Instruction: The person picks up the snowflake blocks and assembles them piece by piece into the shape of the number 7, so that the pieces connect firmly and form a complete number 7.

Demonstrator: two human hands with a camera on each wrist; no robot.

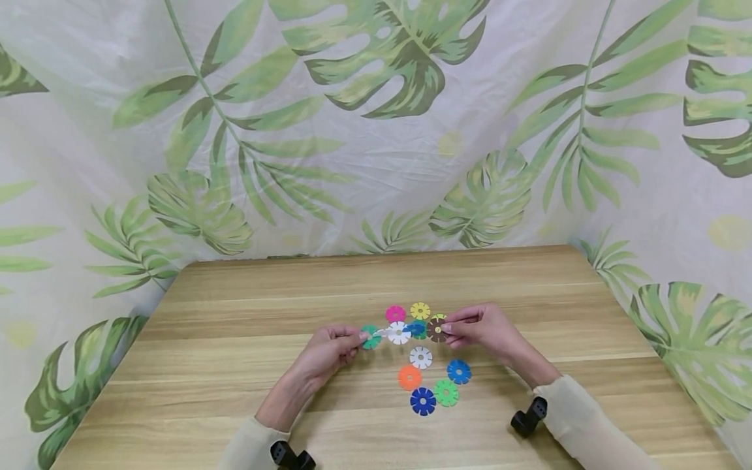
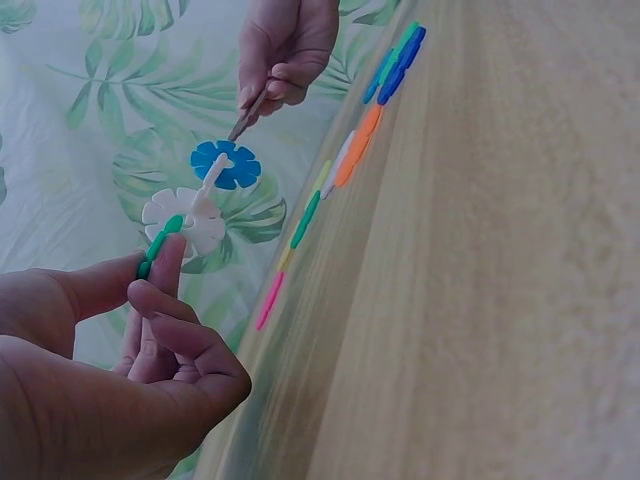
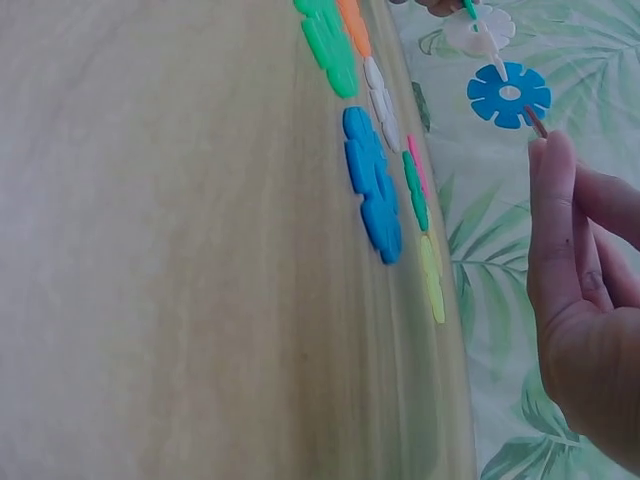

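A short chain of interlocking snowflake discs is stretched between the two hands, raised over the table. My left hand (image 1: pixel 330 354) pinches the green disc (image 2: pixel 158 247) at its left end between thumb and fingers. Slotted beside it come a white disc (image 2: pixel 160 212) and a second white piece (image 2: pixel 211 178) seen nearly edge-on, then a blue disc (image 2: pixel 243 174). At the right end, my right hand (image 1: pixel 486 330) pinches a brown disc (image 1: pixel 433 331) by its edge. In the right wrist view the brown disc's edge meets the rim of the blue disc (image 3: pixel 483 101).
Loose discs lie flat on the wooden table (image 1: pixel 247 307). Pink (image 1: pixel 395 314) and yellow (image 1: pixel 420 310) ones are behind the chain. Nearer are white (image 1: pixel 420 365), orange (image 1: pixel 405 381), blue (image 1: pixel 459 380), light green (image 1: pixel 446 402) and dark blue (image 1: pixel 423 410) discs. A leaf-print cloth (image 1: pixel 376 163) hangs behind.
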